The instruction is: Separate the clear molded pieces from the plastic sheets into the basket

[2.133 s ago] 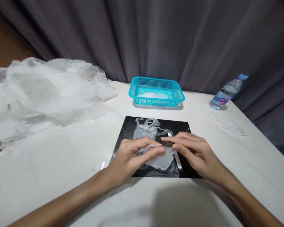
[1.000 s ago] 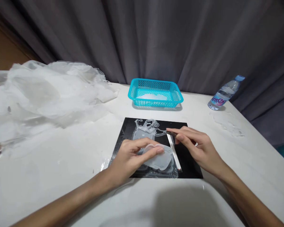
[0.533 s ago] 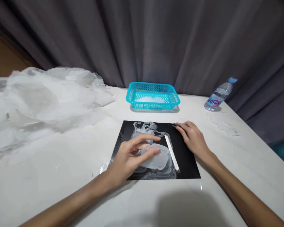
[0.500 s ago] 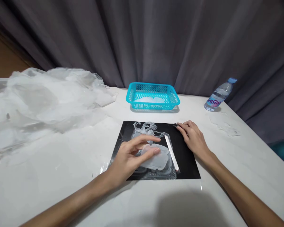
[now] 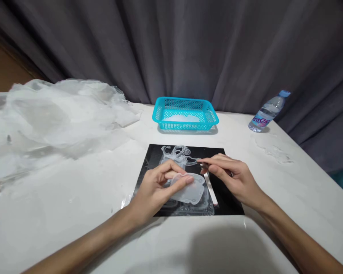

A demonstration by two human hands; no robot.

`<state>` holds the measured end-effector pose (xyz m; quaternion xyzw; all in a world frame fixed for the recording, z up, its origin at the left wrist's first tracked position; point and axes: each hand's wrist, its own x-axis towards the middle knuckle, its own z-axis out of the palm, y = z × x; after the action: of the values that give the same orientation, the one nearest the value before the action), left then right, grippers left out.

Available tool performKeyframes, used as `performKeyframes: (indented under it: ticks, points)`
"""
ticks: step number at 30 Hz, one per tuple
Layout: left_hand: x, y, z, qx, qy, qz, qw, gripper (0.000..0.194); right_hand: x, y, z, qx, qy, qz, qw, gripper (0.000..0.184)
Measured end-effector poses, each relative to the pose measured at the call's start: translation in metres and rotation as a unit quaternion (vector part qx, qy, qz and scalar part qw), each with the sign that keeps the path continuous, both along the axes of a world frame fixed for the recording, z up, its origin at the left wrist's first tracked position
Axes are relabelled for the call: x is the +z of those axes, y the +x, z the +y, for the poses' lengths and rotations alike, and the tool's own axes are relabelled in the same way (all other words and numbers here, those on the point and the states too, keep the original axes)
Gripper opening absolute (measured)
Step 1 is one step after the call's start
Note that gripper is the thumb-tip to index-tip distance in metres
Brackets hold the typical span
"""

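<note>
Over the black mat (image 5: 231,198), my left hand (image 5: 160,182) pinches a frosted, translucent plastic piece (image 5: 190,192) with rounded corners between thumb and fingers. My right hand (image 5: 236,173) is closed on a small pointed metal tool (image 5: 205,165), which looks like tweezers; the fingers cover much of it. The tool's tip is just above and right of the plastic piece. Under the hands lie more clear moulded plastic pieces and curly clear offcuts (image 5: 175,152). Below my right fingers, a narrow silver strip (image 5: 211,190) rests on the mat.
A turquoise perforated basket (image 5: 185,126) holding white translucent pieces stands behind the mat. A large heap of translucent plastic sheets (image 5: 60,114) covers the table's left side. At the right are a tilted-looking water bottle (image 5: 265,114) and clear scraps (image 5: 274,152). A grey curtain hangs behind.
My right hand has moved left from the mat's far right edge, bringing the metal tool close to the plastic piece. My left index finger has come down from raised onto the piece.
</note>
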<state>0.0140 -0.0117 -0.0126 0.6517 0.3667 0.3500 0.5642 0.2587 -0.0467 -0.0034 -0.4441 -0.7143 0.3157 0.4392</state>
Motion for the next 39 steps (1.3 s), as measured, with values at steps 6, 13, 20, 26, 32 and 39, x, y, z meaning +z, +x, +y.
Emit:
performKeyframes:
  ticks: [6, 13, 20, 26, 32, 39]
  points:
    - [-0.0018, 0.001, -0.0005, -0.006, -0.023, -0.003, 1.0, 0.025, 0.0034, -0.0072, -0.0066, 0.01, 0.054, -0.04, 0.998, 0.026]
    - [-0.004, -0.0007, -0.0017, -0.013, -0.022, 0.0, 1.0, 0.022, 0.0029, -0.006, -0.0052, 0.03, 0.031, -0.053, 0.998, 0.028]
    - [-0.0034, -0.0007, -0.003, -0.012, -0.009, 0.002, 1.0, 0.02, 0.0015, -0.0041, -0.0063, 0.038, 0.0, -0.054, 0.998, 0.029]
    - [-0.0031, -0.0003, -0.0032, -0.01, 0.021, 0.009, 1.0, 0.019, 0.0009, -0.0059, -0.0069, 0.039, -0.004, -0.047, 0.998, 0.029]
    - [-0.0021, 0.0001, -0.0037, -0.01, 0.037, 0.031, 0.999, 0.022, 0.0003, -0.0074, -0.0079, 0.042, 0.003, -0.052, 0.998, 0.029]
    - [-0.0018, 0.0007, -0.0047, -0.01, 0.025, 0.033, 0.999, 0.025, 0.0008, -0.0084, -0.0085, 0.04, 0.027, -0.061, 0.997, 0.03]
